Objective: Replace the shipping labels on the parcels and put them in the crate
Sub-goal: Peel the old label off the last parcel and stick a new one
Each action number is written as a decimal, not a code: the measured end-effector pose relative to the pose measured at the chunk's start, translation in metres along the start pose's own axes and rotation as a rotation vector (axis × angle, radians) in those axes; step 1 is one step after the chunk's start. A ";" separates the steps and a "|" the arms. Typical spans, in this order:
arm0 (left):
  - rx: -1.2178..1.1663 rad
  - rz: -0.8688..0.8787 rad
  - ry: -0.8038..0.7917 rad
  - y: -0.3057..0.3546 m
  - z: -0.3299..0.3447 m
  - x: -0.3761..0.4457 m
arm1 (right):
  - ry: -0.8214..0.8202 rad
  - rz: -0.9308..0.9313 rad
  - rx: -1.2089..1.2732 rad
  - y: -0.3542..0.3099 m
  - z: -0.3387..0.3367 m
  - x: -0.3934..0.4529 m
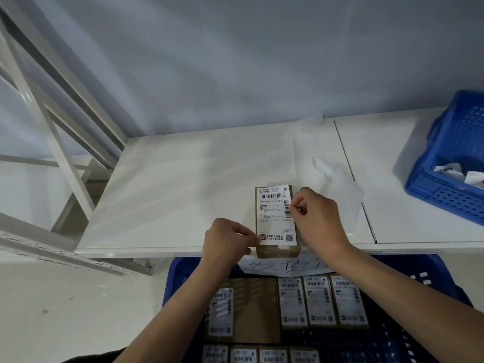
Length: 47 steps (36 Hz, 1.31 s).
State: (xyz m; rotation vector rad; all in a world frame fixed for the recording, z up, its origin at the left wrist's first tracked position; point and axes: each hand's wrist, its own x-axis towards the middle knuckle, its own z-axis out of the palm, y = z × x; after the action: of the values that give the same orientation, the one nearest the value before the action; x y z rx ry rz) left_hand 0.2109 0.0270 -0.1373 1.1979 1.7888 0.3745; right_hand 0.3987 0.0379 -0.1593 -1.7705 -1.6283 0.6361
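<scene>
A small brown cardboard parcel (277, 251) lies at the front edge of the white shelf (183, 184). A white shipping label (275, 218) with barcodes lies over its top. My left hand (226, 241) pinches the label's lower left corner. My right hand (318, 214) pinches the label's right edge near the top. Below the shelf stands a blue crate (178, 273) with several labelled brown parcels (318, 301) lying flat in it.
A second blue crate (450, 176) with crumpled white paper stands on the shelf at the right. Clear backing sheets (337, 179) lie behind the parcel. A white paper sign with handwriting (285, 265) hangs on the lower crate's rim. White metal rack struts (52, 132) rise at the left.
</scene>
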 end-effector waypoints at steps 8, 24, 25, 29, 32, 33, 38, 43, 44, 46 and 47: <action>-0.011 -0.007 -0.009 -0.001 0.001 0.002 | -0.006 0.006 0.012 0.000 0.001 0.000; 0.000 -0.002 0.004 -0.003 0.003 0.004 | -0.005 -0.021 0.007 0.000 0.001 0.001; 0.000 -0.002 0.003 -0.004 0.002 0.004 | -0.004 -0.026 0.003 0.001 0.001 0.001; 0.007 0.002 0.007 -0.004 0.003 0.004 | -0.007 -0.026 0.002 0.001 0.002 0.001; 0.014 0.001 0.011 -0.005 0.004 0.004 | -0.014 -0.022 0.004 0.000 0.002 0.002; 0.013 0.001 0.012 -0.005 0.004 0.004 | -0.016 -0.022 0.004 0.000 0.002 0.002; 0.031 0.004 0.020 -0.004 0.004 0.003 | -0.021 -0.010 0.002 -0.002 0.001 0.002; 0.056 0.028 0.058 -0.004 0.006 0.002 | -0.027 0.000 -0.004 0.000 0.002 0.003; 0.061 0.030 0.066 -0.004 0.006 0.002 | -0.026 0.003 -0.005 0.001 0.003 0.003; 0.073 0.033 0.076 -0.005 0.006 0.002 | -0.022 0.008 0.000 0.002 0.003 0.004; 0.080 0.035 0.078 -0.005 0.006 0.002 | -0.020 0.008 -0.001 0.003 0.004 0.004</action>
State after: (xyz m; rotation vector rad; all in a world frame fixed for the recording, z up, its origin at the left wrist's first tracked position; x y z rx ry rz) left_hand 0.2128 0.0244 -0.1451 1.2875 1.8671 0.3781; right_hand 0.3985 0.0420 -0.1639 -1.7779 -1.6362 0.6591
